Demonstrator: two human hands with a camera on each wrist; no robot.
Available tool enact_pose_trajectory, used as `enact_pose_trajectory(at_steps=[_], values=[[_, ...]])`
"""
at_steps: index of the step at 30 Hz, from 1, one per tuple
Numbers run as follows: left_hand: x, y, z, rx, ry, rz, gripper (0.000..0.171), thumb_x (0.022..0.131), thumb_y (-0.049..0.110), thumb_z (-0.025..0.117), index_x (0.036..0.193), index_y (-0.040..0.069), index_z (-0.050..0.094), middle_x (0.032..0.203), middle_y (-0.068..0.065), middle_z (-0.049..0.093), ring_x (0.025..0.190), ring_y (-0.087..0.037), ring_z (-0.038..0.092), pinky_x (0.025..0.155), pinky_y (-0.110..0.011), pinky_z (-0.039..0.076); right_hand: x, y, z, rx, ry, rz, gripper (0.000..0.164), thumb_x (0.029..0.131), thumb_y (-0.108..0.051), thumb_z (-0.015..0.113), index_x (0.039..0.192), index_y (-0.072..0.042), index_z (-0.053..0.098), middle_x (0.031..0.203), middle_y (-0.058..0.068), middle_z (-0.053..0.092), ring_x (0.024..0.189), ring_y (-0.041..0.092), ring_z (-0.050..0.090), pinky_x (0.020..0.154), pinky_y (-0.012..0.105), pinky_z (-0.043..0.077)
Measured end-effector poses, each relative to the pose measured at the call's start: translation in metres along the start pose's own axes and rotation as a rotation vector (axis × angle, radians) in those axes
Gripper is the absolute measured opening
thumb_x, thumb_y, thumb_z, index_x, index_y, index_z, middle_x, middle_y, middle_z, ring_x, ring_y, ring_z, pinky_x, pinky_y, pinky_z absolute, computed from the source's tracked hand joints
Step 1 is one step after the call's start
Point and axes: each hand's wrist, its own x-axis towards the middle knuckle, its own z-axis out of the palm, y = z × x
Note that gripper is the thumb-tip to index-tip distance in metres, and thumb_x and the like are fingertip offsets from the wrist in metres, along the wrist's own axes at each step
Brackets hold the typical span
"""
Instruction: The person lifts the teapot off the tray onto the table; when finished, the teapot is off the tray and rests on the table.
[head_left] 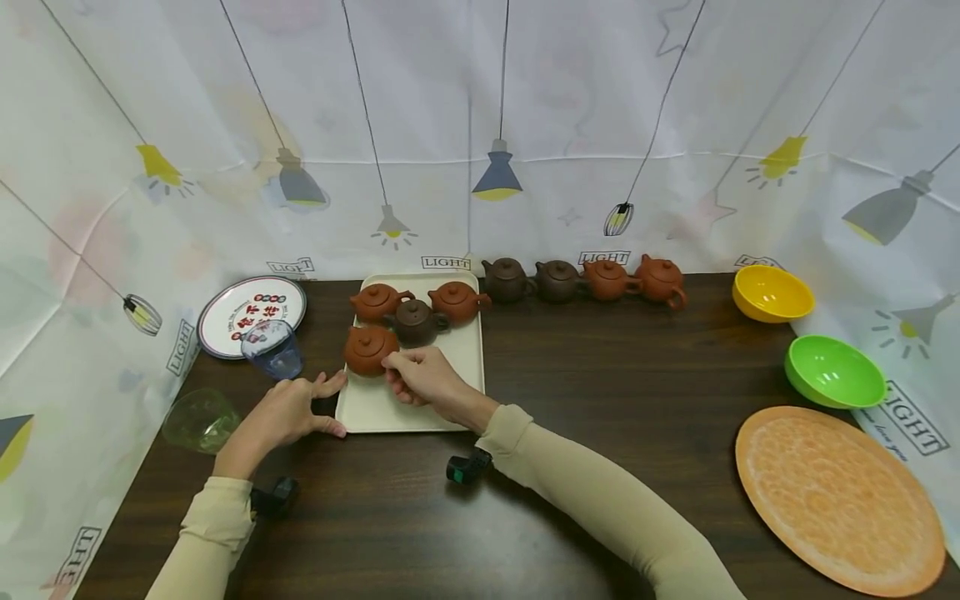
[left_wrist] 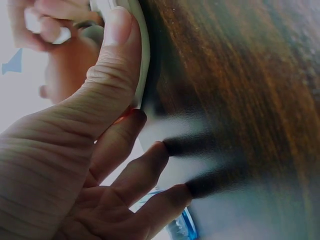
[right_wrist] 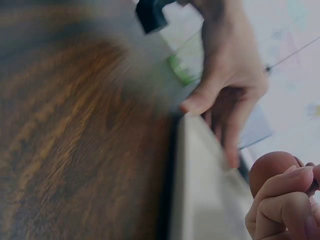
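Table (head_left: 615,375) fills the lower frame; centre-left, my left hand (head_left: 287,410), spread, touches a tray (head_left: 465,357); my right hand (head_left: 429,380) pinches a teapot (head_left: 367,350).

BACKDROP: white, creased hanging sheet (head_left: 420,100), perhaps fabric or plastic, wrapping the back and both sides | PRINT: yellow, grey and blue pendant lamps (head_left: 497,173) on thin dark cords, pale stars, boxed black "LIGHT" lettering (head_left: 446,262) | FURNITURE: dark-brown wood-grain tabletop (head_left: 615,375) meeting the sheet | LIGHT: soft whitish sheen (head_left: 487,533) on the tabletop's near part
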Motion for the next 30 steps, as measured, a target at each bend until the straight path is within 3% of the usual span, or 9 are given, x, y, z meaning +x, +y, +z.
enact_pose_trajectory(at_steps=[4,8,17,24,30], values=[[0.000,-0.001,0.001,-0.014,0.001,-0.007,0.091,0.081,0.047,0.089,0.156,0.009,0.054,0.148,-0.034,0.057,0.128,-0.061,0.060,0.097,-0.060,0.055,-0.019,-0.014,-0.017,-0.012,0.021,-0.038,0.038,0.106,-0.030,0.059,0.088,0.004,0.064,0.062,-0.003,0.056,0.052,0.008,0.045,0.048,0.022,0.033],[0.001,-0.001,0.000,-0.013,-0.003,-0.004,0.092,0.081,0.048,0.088,0.157,0.009,0.052,0.148,-0.033,0.057,0.130,-0.063,0.056,0.100,-0.061,0.054,-0.040,-0.020,-0.043,0.000,0.093,-0.060,0.037,0.106,-0.027,0.059,0.082,0.001,0.063,0.059,-0.002,0.054,0.049,0.009,0.043,0.046,0.023,0.028],[0.001,-0.001,-0.003,-0.035,-0.017,-0.024,0.094,0.082,0.048,0.088,0.158,0.010,0.050,0.151,-0.032,0.055,0.127,-0.068,0.054,0.099,-0.060,0.053,-0.076,-0.005,-0.119,-0.073,0.256,-0.053,0.039,0.108,-0.028,0.059,0.075,-0.007,0.063,0.061,-0.001,0.056,0.049,0.010,0.046,0.046,0.023,0.032],[-0.001,-0.001,-0.005,-0.023,-0.012,-0.031,0.093,0.082,0.047,0.089,0.158,0.010,0.050,0.150,-0.032,0.056,0.134,-0.068,0.049,0.105,-0.066,0.049,-0.076,0.009,-0.168,-0.044,0.367,-0.035,0.037,0.108,-0.029,0.058,0.080,-0.006,0.062,0.062,-0.002,0.056,0.049,0.008,0.049,0.045,0.021,0.035],[0.000,-0.001,-0.004,-0.004,-0.012,-0.005,0.093,0.083,0.048,0.087,0.159,0.009,0.050,0.148,-0.033,0.057,0.133,-0.068,0.050,0.105,-0.066,0.050,-0.063,0.018,-0.177,-0.014,0.373,0.002,0.036,0.108,-0.029,0.057,0.080,-0.007,0.062,0.062,-0.004,0.056,0.050,0.006,0.050,0.046,0.019,0.037]])
